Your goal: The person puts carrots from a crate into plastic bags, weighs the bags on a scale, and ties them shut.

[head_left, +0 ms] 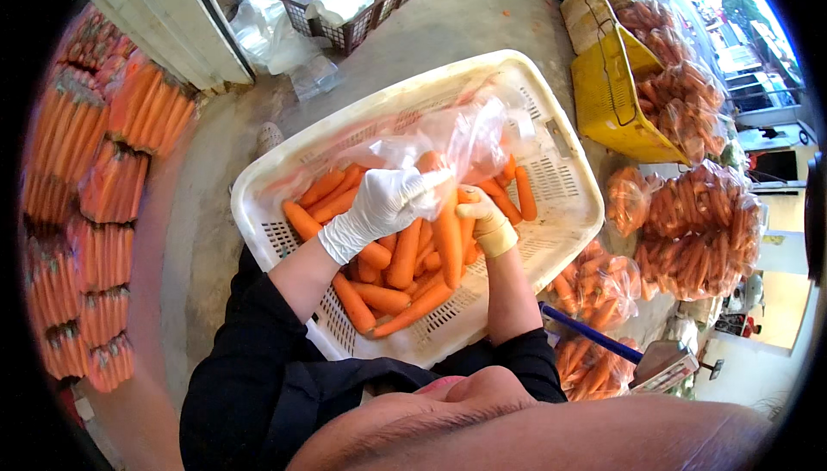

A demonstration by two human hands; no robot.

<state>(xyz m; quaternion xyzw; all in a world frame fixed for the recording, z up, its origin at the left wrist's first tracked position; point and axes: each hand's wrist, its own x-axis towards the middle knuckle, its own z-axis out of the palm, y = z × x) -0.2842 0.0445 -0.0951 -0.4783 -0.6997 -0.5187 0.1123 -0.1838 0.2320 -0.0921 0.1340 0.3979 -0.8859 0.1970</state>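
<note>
In front of me a large white plastic basket (575, 212) holds loose carrots (404, 254). My left hand (387, 199), in a white glove, is closed over the edge of a clear plastic bag (481, 125) in the upper part of the basket. My right hand (483, 216), in a pale yellow glove, is curled around carrots at the bag's side. One large carrot (447, 235) hangs upright between my hands, its upper end near my left fingers. Which carrots are inside the bag cannot be fully told through the wrinkled film.
Stacked bags of carrots (106, 180) line the left side. A brown crate (352, 25) with plastic bags stands ahead. To the right are a yellow crate (601, 93), filled carrot bags (701, 232) and a scale with a blue post (591, 332).
</note>
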